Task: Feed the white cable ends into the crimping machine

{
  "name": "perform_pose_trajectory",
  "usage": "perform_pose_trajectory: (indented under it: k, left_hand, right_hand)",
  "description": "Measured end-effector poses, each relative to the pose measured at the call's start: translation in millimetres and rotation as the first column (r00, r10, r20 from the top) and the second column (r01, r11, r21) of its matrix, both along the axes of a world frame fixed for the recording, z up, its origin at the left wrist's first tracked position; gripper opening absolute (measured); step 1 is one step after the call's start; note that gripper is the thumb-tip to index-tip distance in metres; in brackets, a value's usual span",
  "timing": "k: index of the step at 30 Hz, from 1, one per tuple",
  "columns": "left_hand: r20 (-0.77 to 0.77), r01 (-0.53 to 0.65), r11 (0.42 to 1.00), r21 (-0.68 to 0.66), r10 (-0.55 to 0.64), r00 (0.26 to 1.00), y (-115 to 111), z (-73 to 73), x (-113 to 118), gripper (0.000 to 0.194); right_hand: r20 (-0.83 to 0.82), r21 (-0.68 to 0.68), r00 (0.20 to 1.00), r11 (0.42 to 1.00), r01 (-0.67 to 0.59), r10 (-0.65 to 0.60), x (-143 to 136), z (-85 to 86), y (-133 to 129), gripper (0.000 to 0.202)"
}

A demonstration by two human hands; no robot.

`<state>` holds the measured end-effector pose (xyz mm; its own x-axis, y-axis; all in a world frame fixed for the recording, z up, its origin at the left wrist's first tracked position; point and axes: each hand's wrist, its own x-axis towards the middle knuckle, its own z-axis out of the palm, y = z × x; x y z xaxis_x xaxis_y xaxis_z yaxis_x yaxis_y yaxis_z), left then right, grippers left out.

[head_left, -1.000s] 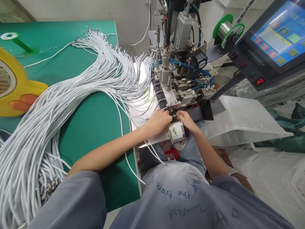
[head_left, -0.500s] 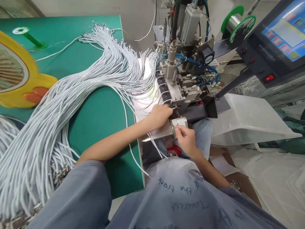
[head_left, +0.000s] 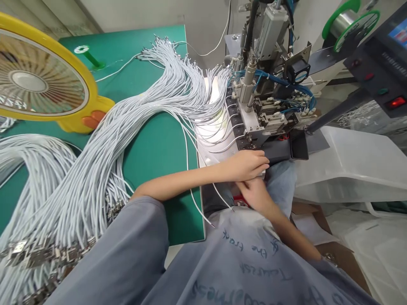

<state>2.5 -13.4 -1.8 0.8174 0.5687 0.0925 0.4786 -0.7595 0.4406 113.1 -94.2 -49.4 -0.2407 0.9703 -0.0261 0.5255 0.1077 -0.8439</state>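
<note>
My left hand point(head_left: 249, 165) is at the front end of the machine point(head_left: 249, 114), over the metal plate's corner, with its fingers bent and close together. What it holds, if anything, is hidden. Just below and partly under it, my right hand point(head_left: 256, 192) reaches in, its fingertips covered by my left hand. Several white cables point(head_left: 222, 146) run from the machine's black feed blocks across the lit metal plate point(head_left: 208, 159). A large bundle of white cables point(head_left: 136, 114) lies over the green table point(head_left: 159, 148). Two loose cable ends hang near my lap.
A yellow fan point(head_left: 104, 106) stands at the left, beside a green spool point(head_left: 92, 59). To the right are a wire reel point(head_left: 345, 23), a control panel point(head_left: 381, 72), a small black bin point(head_left: 299, 144) and a translucent plastic tub point(head_left: 356, 156).
My left hand has moved right and down, away from the cable slots, and now overlaps my right hand. The view has shifted, showing more of the fan.
</note>
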Motion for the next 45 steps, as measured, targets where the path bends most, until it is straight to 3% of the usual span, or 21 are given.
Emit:
perform_pose_trajectory:
  k: [3, 6, 9, 13, 17, 22, 26, 29, 38, 42, 45]
  left_hand:
    - [0.138, -0.015, 0.996, -0.083, 0.027, 0.990, 2, -4.8, -2, 0.036]
    - [0.201, -0.095, 0.988, -0.119, 0.117, 0.972, 14, -13.1, -6, 0.036]
    - [0.251, -0.130, 0.986, -0.104, 0.152, 0.956, 26, -18.8, -9, 0.027]
    - [0.332, -0.141, 0.987, -0.079, 0.159, 0.930, 30, -16.5, -11, 0.023]
    - [0.428, -0.125, 0.992, -0.010, 0.118, 0.896, 29, -11.3, -12, 0.021]
    - [0.502, -0.102, 0.989, 0.107, 0.034, 0.864, 33, -10.2, -13, 0.022]
    - [0.486, -0.093, 0.989, 0.113, 0.027, 0.874, 35, -10.4, -15, 0.021]
    - [0.470, -0.060, 0.990, 0.127, -0.007, 0.883, 35, -11.1, -14, 0.021]
    - [0.423, -0.085, 0.957, 0.276, -0.041, 0.905, 33, -17.2, -14, 0.019]
    - [0.365, -0.081, 0.944, 0.318, -0.043, 0.930, 33, -17.1, -15, 0.020]
    - [0.438, -0.112, 0.955, 0.276, -0.021, 0.899, 32, -16.4, -14, 0.018]
  right_hand:
    - [-0.106, 0.010, 0.970, 0.976, 0.219, -0.217, 27, 6.6, 25, 0.016]
    - [-0.322, -0.010, 0.895, 0.947, 0.322, -0.308, 46, 8.0, 51, 0.011]
    - [-0.481, -0.063, 0.804, 0.928, 0.367, -0.351, 50, 5.8, 68, 0.016]
    - [-0.636, -0.131, 0.675, 0.915, 0.382, -0.373, 44, 4.8, 71, 0.019]
    - [-0.704, -0.124, 0.622, 0.922, 0.368, -0.343, 35, 9.5, 65, 0.019]
    - [-0.697, -0.044, 0.655, 0.928, 0.369, -0.293, 30, 14.5, 64, 0.023]
    - [-0.571, 0.161, 0.777, 0.891, 0.424, -0.266, 35, 20.6, 69, 0.016]
    - [-0.440, 0.297, 0.865, 0.870, 0.393, -0.240, 39, 26.4, 73, 0.013]
    - [-0.329, 0.191, 0.910, 0.927, 0.324, -0.251, 45, 36.1, 73, 0.015]
    - [-0.323, 0.114, 0.909, 0.943, 0.313, -0.263, 47, 31.4, 73, 0.015]
    - [-0.412, 0.087, 0.867, 0.935, 0.345, -0.281, 44, 23.1, 74, 0.014]
